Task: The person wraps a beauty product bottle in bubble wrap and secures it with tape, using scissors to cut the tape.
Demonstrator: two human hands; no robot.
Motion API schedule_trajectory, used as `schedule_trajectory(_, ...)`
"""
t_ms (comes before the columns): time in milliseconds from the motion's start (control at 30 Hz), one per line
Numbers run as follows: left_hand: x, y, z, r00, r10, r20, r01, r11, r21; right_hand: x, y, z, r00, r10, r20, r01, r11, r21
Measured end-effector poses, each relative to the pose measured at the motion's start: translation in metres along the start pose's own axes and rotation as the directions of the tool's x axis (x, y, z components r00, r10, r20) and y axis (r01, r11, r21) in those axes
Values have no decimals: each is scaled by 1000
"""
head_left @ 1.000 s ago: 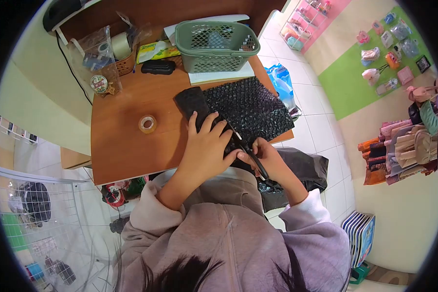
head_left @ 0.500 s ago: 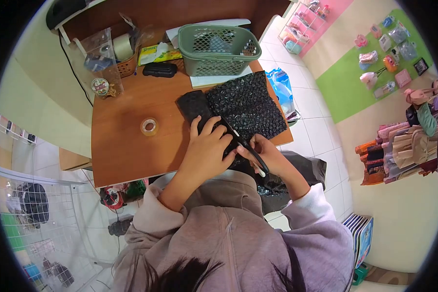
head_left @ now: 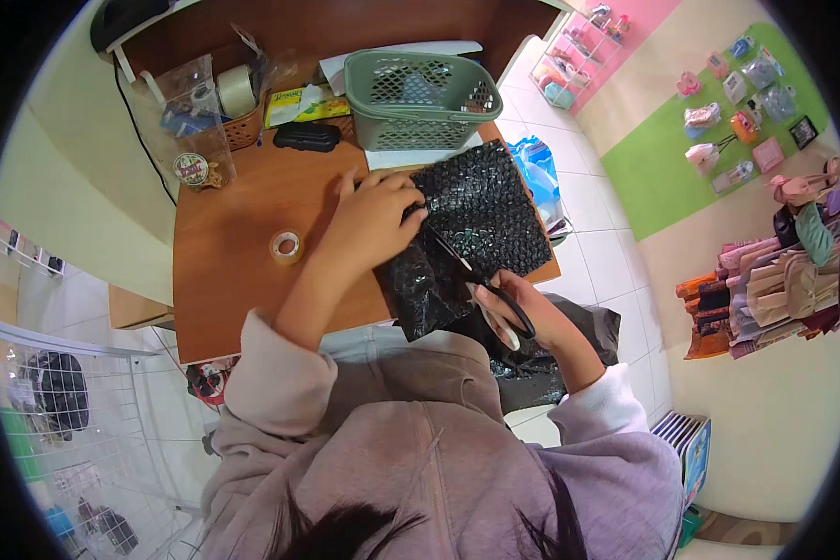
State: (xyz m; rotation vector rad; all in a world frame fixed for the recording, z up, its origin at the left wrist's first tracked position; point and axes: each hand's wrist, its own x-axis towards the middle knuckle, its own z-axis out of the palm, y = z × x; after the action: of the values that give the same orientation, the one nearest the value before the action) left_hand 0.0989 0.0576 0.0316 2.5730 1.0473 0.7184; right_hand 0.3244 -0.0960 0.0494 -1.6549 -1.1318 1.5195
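A sheet of black bubble wrap [head_left: 490, 210] lies over the right part of the desk, and a loose flap of it hangs past the front edge. My left hand [head_left: 373, 224] is closed on the wrap at its left side, fingers bent over it and thumb near the cut line. Whatever is beneath that palm is hidden. In my right hand [head_left: 527, 313] is a pair of black-and-white scissors [head_left: 476, 278], with the fingers at the handles. The blades point up and left into the wrap, between the sheet and the flap.
A roll of tape [head_left: 287, 247] lies left on the wooden desk [head_left: 243, 299]. At the back stand a green basket [head_left: 415, 131], a black case [head_left: 306, 136], a yellow packet [head_left: 299, 105] and a small brown basket [head_left: 243, 129]. More black plastic [head_left: 583, 327] hangs at the right.
My left hand has moved up and left along the wrap. The scissors and right hand have shifted slightly right and down, with the handles spread wider. The flap now hangs apart from the sheet.
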Motion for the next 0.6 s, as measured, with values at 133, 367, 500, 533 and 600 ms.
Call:
schedule_trajectory(133, 29, -12, 5, 980, -61, 191, 58, 998, 21, 5, -7, 5, 1000, 6, -22, -8, 996, -94)
schedule_trajectory(367, 25, -26, 20, 979, -114, 171, 139, 980, -142, 21, -8, 8, 996, 14, -83, -24, 992, -122)
schedule_trajectory(500, 25, -27, 21, 974, -143, 173, 172, 970, -171, 28, -3, 10, 995, -19, -102, 5, 990, -140)
schedule_trajectory(533, 25, -28, 21, 974, -143, 173, 173, 970, -172, 28, -1, 10, 994, -27, -109, 11, 990, -143)
schedule_trajectory(600, 25, -29, 23, 977, -136, 167, 166, 968, -185, 28, -1, 12, 994, -36, -107, 24, 994, -108)
